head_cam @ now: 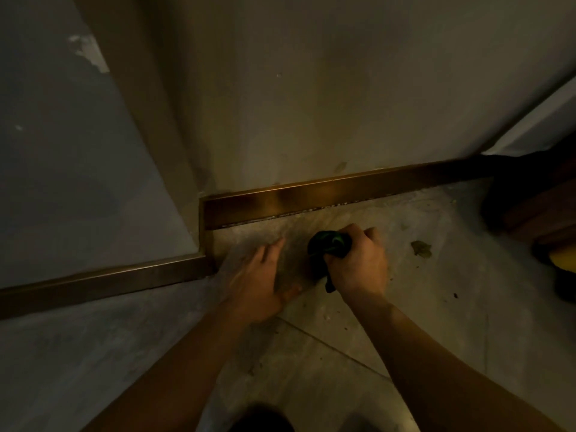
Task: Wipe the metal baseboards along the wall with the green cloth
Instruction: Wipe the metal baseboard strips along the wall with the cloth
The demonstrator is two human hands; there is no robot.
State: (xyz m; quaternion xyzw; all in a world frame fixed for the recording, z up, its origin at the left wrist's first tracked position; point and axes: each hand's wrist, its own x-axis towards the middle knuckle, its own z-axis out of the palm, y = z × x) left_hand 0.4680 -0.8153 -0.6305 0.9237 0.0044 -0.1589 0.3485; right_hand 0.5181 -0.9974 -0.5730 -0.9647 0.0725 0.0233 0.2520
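The right hand (358, 266) is curled into a fist round a bunched dark green cloth (328, 249), which bulges out past the thumb side of the fist, with a short tail hanging out beneath the palm. The cloth sits low over the dusty grey concrete floor (436, 322), near the brass-coloured metal baseboard (311, 199) but apart from it; whether the cloth touches the floor cannot be told in the dim light.

The left hand (265, 275) lies flat, with straight fingers spread a little and the palm down on the floor, just beside the cloth and to its left. It holds nothing.

The baseboard runs along the foot of the pale plastered wall (311, 104) straight ahead, and its middle stretch catches a warm sheen. At its left end it turns a corner and runs towards the camera along a short return, then joins a second darker metal baseboard (109, 279) that runs off to the left under a grey-blue wall (62, 166) with chipped paint high up.

A small brownish stain (421, 248) marks the floor to the right of the right hand. At the right edge stands a dark object with a yellow patch (562, 260), too dim to name.
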